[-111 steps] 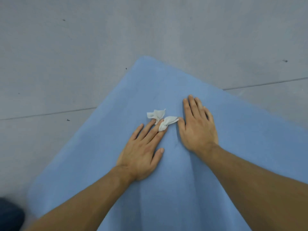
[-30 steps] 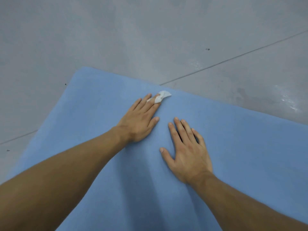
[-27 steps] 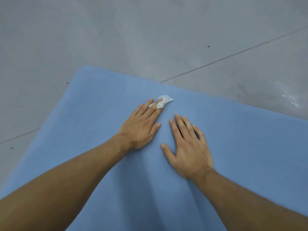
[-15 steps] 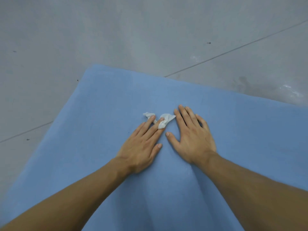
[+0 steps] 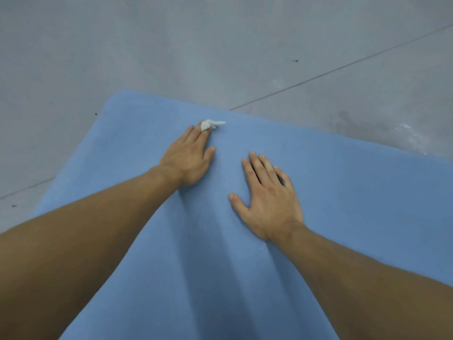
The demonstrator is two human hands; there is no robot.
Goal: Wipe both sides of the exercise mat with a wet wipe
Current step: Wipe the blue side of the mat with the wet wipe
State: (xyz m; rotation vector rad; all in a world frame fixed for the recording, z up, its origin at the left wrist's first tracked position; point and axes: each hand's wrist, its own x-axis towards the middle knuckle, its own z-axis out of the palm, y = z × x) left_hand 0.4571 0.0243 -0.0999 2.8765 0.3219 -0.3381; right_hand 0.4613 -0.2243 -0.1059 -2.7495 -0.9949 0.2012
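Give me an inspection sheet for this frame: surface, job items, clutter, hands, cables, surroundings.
Surface: grey floor, seam lines, a few dark specks.
Job's things: blue mat on the floor, creased between the forearms; white wet wipe bunched near its far edge.
Clutter: nothing seen.
Grippers: left hand presses the wet wipe with straight fingers; right hand flat on the mat, empty.
Cables: nothing seen.
Surroundings: nothing seen beyond the floor.

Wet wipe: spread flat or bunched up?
Bunched: the wet wipe is a crumpled wad at the fingertips of the left hand.
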